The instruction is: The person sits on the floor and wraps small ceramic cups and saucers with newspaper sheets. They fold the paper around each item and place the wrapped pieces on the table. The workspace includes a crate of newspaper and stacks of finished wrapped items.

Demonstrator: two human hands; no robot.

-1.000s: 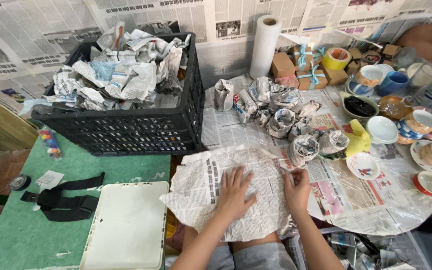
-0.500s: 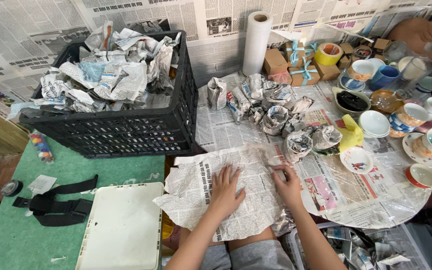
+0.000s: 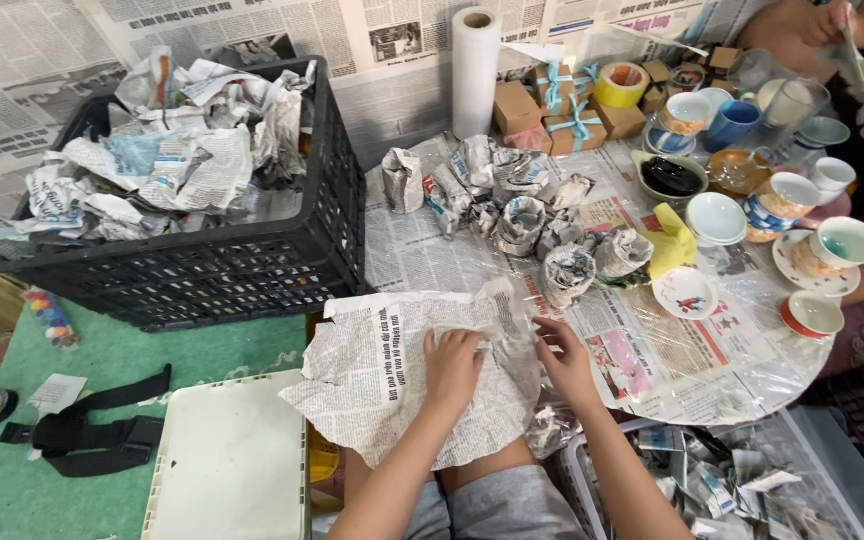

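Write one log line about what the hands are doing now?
left hand: flat on newspaper sheet | right hand: on sheet's right edge | nearby: wrapped bundles, black crate

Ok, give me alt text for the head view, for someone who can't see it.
Both hands, left hand and right hand, press flat on a crumpled newspaper sheet on a table. Beyond lie newspaper-wrapped bundles, cups and bowls, and a black crate of crumpled paper.

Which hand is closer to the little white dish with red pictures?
Right. The right hand lies just left and below the dish; the left hand rests farther left on the crumpled newspaper sheet.
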